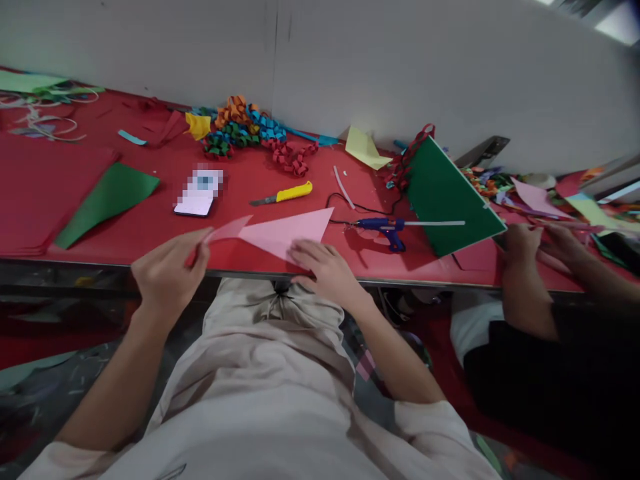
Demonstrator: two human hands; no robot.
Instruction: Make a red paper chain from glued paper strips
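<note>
A pointed sheet of pink paper (300, 227) lies near the front edge of the red table. My left hand (167, 270) pinches the blurred left end of pink paper, lifted a little above the table. Whether that end is a flap of the sheet or a separate strip I cannot tell. My right hand (327, 270) rests with fingers stretched out on the sheet's near edge, its thumb apart from them. Just right of the sheet lies a blue glue gun (383, 229) with a glue stick in its back. Beyond the paper is a yellow utility knife (287, 193), blade out.
A phone (200, 190) and a green paper piece (113, 200) lie to the left. Curled paper garlands (245, 127) sit by the wall. At right, a green board (450, 197) leans near a co-worker's hands (525, 243). The glue gun's cord loops behind it.
</note>
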